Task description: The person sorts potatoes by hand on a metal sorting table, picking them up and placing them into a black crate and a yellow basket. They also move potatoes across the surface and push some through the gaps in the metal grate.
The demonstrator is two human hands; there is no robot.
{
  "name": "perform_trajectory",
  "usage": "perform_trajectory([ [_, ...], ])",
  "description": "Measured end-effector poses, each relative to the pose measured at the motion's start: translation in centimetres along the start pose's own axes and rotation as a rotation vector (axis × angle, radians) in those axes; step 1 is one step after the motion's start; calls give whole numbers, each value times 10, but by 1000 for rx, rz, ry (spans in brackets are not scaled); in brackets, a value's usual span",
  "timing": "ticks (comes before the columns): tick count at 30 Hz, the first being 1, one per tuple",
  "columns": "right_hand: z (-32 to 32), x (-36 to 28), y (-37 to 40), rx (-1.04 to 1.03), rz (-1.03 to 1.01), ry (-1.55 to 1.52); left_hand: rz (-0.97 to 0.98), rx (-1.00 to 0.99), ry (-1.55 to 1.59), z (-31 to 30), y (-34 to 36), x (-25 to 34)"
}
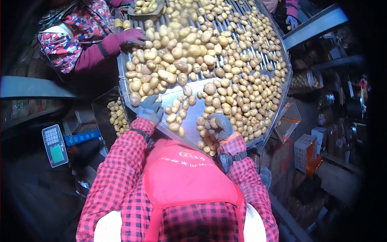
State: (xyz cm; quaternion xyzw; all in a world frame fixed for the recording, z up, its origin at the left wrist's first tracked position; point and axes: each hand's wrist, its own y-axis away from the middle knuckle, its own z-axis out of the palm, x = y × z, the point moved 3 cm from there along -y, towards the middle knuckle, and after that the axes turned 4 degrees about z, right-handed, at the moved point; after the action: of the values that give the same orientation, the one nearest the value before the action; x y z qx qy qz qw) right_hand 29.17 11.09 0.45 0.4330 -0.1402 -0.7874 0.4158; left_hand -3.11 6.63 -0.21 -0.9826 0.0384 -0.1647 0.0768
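Many potatoes [189, 50] cover a metal sorting table with a bare sheet-metal patch [193, 111] near its front edge. My left hand [150, 109], in a grey glove, is at the table's left front edge beside a few potatoes; its fingers are partly bent, and what lies under them is hidden. My right hand [220, 126], gloved in grey, is curled at the front of the pile, with its fingers around a potato [213, 122]. Several small potatoes [176, 115] lie on the bare metal between my hands.
A co-worker's gloved hand [132, 37] rests at the table's left side. Below the left edge stands a crate of potatoes [117, 117]. A scale display [55, 145] is at far left. Another person's gloved hand [291, 22] shows at upper right, near a metal beam [316, 25].
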Motion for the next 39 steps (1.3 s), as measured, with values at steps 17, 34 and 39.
perform_trajectory([
  [17,30,-20,20,180,22,-35,16,-13,-19,4,1,0],
  [34,2,-49,-130,422,-474,1789,-49,76,94,4,-4,15],
  [39,4,-52,-147,345,-206,1594,-188,-1,612,29,-1,51],
])
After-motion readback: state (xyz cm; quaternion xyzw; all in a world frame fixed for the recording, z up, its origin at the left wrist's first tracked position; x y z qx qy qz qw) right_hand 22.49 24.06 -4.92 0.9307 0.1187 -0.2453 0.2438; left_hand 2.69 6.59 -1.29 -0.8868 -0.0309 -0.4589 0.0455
